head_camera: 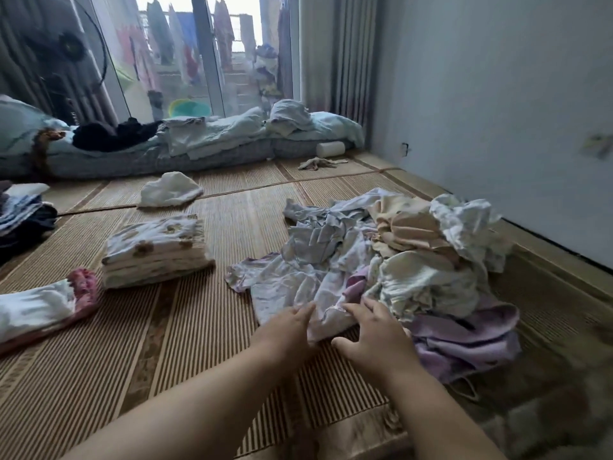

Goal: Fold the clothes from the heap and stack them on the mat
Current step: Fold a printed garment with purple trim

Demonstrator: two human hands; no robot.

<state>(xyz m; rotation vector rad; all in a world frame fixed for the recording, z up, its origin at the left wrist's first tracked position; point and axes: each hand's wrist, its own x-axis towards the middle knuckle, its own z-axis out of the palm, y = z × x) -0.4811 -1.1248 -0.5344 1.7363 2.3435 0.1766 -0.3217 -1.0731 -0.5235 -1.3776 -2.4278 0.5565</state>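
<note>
In the head view, a heap of crumpled clothes (408, 257) in pale blue, beige, white and purple lies on the striped woven straw mat (185, 333), toward 3 o'clock from the middle of the picture. Spread from the heap's front, toward 5 o'clock, is a thin white garment with faint lilac print (285, 287), lying flat on the mat. The left hand (292, 327) reaches in from 6 o'clock with its fingers together and their tips on the garment's near hem; whether it pinches the cloth cannot be told, since the thumb is hidden. The right hand (371, 330), just beside it, rests on the same garment with fingers spread and thumb out, gripping nothing. At 9 o'clock sits a folded stack of cream cloths with brown flower print (156, 250), and at 8 o'clock a white cloth with a pink frilled edge (43, 307). A crumpled white cloth (169, 193) lies toward 11 o'clock, apart from the heap.
</note>
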